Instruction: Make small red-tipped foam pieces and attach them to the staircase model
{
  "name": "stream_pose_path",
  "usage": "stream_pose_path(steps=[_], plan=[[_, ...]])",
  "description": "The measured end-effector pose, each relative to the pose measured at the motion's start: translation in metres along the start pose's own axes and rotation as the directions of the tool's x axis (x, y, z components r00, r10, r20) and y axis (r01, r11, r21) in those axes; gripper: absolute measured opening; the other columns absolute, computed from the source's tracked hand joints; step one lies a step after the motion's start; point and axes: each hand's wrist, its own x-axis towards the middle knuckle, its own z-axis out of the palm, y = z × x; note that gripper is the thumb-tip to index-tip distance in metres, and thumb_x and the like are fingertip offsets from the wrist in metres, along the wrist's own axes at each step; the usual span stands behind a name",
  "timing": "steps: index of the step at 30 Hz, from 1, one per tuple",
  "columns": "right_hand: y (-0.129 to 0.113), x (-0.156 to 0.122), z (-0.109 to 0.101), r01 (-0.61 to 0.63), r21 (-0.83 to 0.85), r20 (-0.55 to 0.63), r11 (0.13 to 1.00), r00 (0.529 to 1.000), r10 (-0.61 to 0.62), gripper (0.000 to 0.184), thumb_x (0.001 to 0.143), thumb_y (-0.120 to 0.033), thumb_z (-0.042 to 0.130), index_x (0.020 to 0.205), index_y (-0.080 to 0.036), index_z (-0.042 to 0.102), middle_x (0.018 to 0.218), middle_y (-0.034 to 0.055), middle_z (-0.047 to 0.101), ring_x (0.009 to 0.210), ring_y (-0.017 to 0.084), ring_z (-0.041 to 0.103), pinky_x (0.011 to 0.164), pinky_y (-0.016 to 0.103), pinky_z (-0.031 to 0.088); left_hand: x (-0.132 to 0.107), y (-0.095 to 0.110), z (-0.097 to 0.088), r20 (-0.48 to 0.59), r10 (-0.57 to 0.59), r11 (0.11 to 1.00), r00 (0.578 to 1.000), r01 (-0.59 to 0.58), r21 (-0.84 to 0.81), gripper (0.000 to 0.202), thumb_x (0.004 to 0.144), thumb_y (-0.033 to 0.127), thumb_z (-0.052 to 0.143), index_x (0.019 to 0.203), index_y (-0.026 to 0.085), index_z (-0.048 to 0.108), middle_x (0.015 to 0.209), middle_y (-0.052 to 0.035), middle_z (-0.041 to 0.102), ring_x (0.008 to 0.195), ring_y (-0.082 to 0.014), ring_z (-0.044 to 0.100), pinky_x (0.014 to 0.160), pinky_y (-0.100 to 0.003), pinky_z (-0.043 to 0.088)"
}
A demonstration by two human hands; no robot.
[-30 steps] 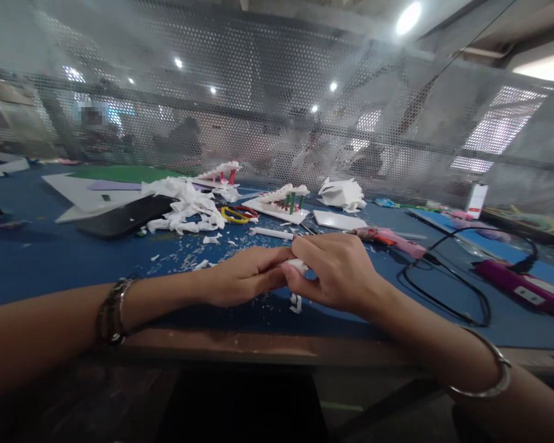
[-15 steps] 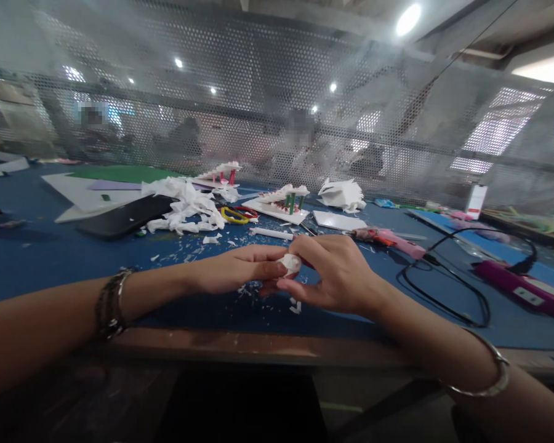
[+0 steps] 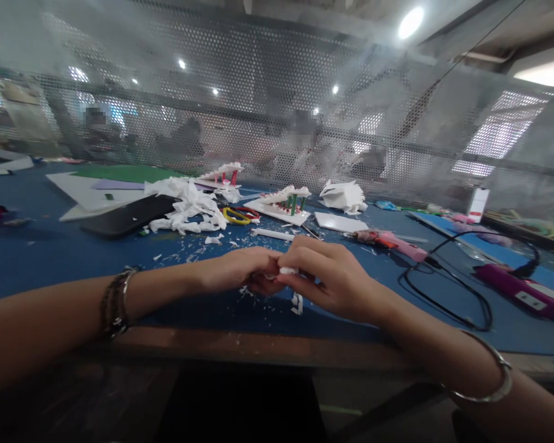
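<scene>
A small white lump (image 3: 288, 271), its material unclear, is pinched between both hands just above the table's front part. My left hand (image 3: 242, 269) is closed around its left side, with the fingers curled and partly hidden. From the right, my right hand (image 3: 339, 271) grips the lump between thumb and fingertips. Small white scraps (image 3: 297, 303) lie on the blue table surface (image 3: 175, 307) below the hands. Just beyond them is a white stick or pen (image 3: 273, 234).
Behind lie scissors (image 3: 236, 215), crumpled white sheeting (image 3: 189, 206), a white model with green posts (image 3: 284, 203) and a black flat object (image 3: 124, 218). To the right are a pink glue gun (image 3: 399, 246), its black cable (image 3: 415, 298) and a purple power strip (image 3: 521, 288).
The white lump has turned and less of it shows. My left thumb has drawn back from its face, and my right fingers have closed further over it.
</scene>
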Motion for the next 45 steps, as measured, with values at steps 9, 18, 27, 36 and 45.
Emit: stream_pose_path(steps=[9,18,27,36,45], plan=[[-0.001,0.000,0.001,-0.148,0.015,-0.092,0.989,0.985,0.149,0.016,0.077,-0.031,0.052,0.079,-0.016,0.049,0.063,-0.0029,0.052,0.054,0.005,0.043,0.051,0.016,0.033,0.002,-0.001,-0.002,-0.095,-0.025,1.000,0.995,0.025,0.002,0.013,0.071,0.015,0.037,0.058,0.016,0.036,0.051,0.0061,0.024,0.044,-0.0064,0.018,0.042,-0.022,0.015],[-0.001,0.002,0.001,-0.156,-0.181,0.026,0.971,0.986,0.163,0.019,0.083,-0.023,0.039,0.068,-0.015,0.048,0.055,-0.0025,0.049,0.045,0.005,0.039,0.043,0.018,0.026,0.001,-0.008,-0.002,-0.085,0.054,0.993,0.995,-0.062,-0.096,0.018,0.080,0.021,0.037,0.063,0.015,0.041,0.053,0.0048,0.029,0.045,-0.0062,0.026,0.041,-0.021,0.021],[0.000,0.002,0.002,-0.329,-0.119,-0.112,0.937,0.942,0.316,0.030,0.072,-0.046,0.051,0.071,-0.017,0.045,0.048,-0.0053,0.047,0.038,0.004,0.039,0.039,0.017,0.024,0.000,0.006,0.004,-0.194,0.061,0.987,0.979,-0.030,0.159,0.010,0.077,0.024,0.040,0.072,0.016,0.043,0.058,0.0041,0.036,0.050,-0.0075,0.033,0.047,-0.020,0.028],[0.003,0.002,0.001,-0.211,-0.182,0.151,0.960,0.959,0.239,0.024,0.085,-0.029,0.030,0.078,-0.014,0.047,0.067,0.0070,0.062,0.052,0.011,0.052,0.047,0.021,0.030,0.000,0.002,0.003,-0.125,0.110,0.975,0.986,-0.083,0.205,0.018,0.081,0.027,0.033,0.068,0.017,0.040,0.057,0.0037,0.034,0.048,-0.0081,0.034,0.046,-0.021,0.029],[0.020,0.017,-0.015,-0.291,-0.110,0.178,0.950,0.935,0.307,0.029,0.082,-0.038,0.038,0.087,-0.013,0.052,0.066,0.0020,0.056,0.054,0.008,0.044,0.052,0.021,0.031,0.003,-0.010,-0.011,-0.104,0.133,0.989,0.986,-0.126,0.075,0.029,0.079,0.029,0.033,0.053,0.018,0.030,0.049,0.0049,0.027,0.041,-0.0069,0.028,0.041,-0.022,0.025]])
